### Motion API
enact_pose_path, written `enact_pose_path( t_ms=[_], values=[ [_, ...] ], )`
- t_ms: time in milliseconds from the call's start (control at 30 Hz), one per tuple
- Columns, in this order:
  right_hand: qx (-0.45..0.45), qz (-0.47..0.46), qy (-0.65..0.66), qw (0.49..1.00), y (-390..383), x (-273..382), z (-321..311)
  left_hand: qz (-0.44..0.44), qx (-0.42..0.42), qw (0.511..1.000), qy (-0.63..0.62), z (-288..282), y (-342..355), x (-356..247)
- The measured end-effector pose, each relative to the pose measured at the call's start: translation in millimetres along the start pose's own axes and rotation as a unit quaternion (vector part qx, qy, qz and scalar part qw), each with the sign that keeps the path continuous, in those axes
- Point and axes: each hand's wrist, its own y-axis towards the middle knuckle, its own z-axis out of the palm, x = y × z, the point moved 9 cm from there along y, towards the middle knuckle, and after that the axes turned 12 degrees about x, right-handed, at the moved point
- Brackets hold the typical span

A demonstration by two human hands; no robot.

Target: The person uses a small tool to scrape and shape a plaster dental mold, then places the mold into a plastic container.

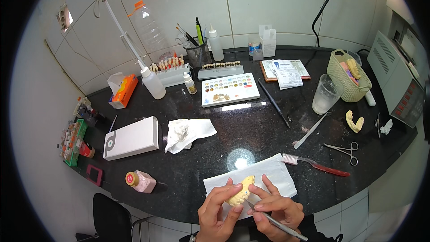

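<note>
A pale yellow dental plaster cast [245,185] is gripped between the fingers and thumb of my left hand [216,210], above a white paper towel [275,175] at the table's front edge. My right hand [282,210] holds a slim metal scalpel-like tool [286,230] like a pen. Its tip points at the lower right side of the cast; whether it touches is hard to tell. Fingers of the right hand rest against or close to the cast. Just right of the towel lies a toothbrush [316,165] with a red handle.
Forceps [354,153], tweezers [312,131] and another cast [354,122] lie to the right, near a plastic cup [323,98] and basket [347,90]. A paint palette [230,90] sits at the back. Leftward are a white box [131,140], crumpled tissue [188,133] and pink-filled bottle [144,183].
</note>
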Motion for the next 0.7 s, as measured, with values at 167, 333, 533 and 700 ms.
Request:
enact_pose_path(
  t_ms=[167,333,533,700],
  values=[
    [-0.002,0.003,0.006,1.000,0.3,0.3,1.1,-0.020,-0.015,1.000,-0.011,4.2,-5.4,13.9],
    [-0.004,0.002,0.002,1.000,0.0,0.1,0.0,-0.003,0.004,1.000,0.002,-0.4,0.5,0.0],
    [-0.004,-0.003,0.007,1.000,-0.3,0.1,-0.1,0.000,0.002,1.000,-0.002,0.1,-0.1,0.6],
    [-0.004,-0.001,0.010,1.000,-0.5,-0.1,-0.1,0.005,0.003,1.000,0.002,0.1,0.1,0.5]
  ],
)
